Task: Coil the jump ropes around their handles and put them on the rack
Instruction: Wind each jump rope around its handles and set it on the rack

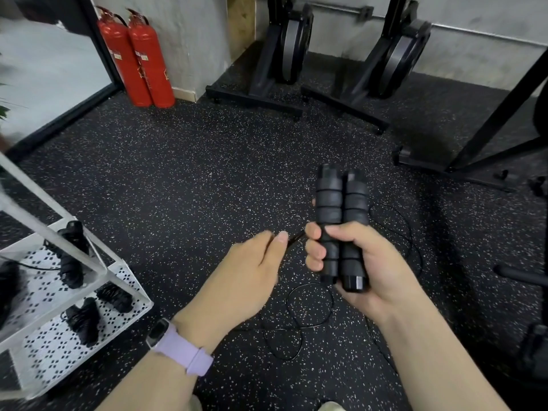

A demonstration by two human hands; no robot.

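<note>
My right hand (353,259) grips two black foam jump rope handles (341,209) side by side, held upright. My left hand (252,268) pinches the thin black cord (296,238) just left of the handles. The rest of that cord (310,304) lies in loose loops on the floor below and to the right of my hands. A white perforated rack (130,292) stands at the lower left. Several coiled black jump ropes (83,320) lie on its shelf.
Speckled black rubber floor (192,179) spreads ahead. Two red fire extinguishers (139,60) lean at the wall on the far left. Black exercise machines (284,54) stand at the back, and a black frame (486,134) rises on the right.
</note>
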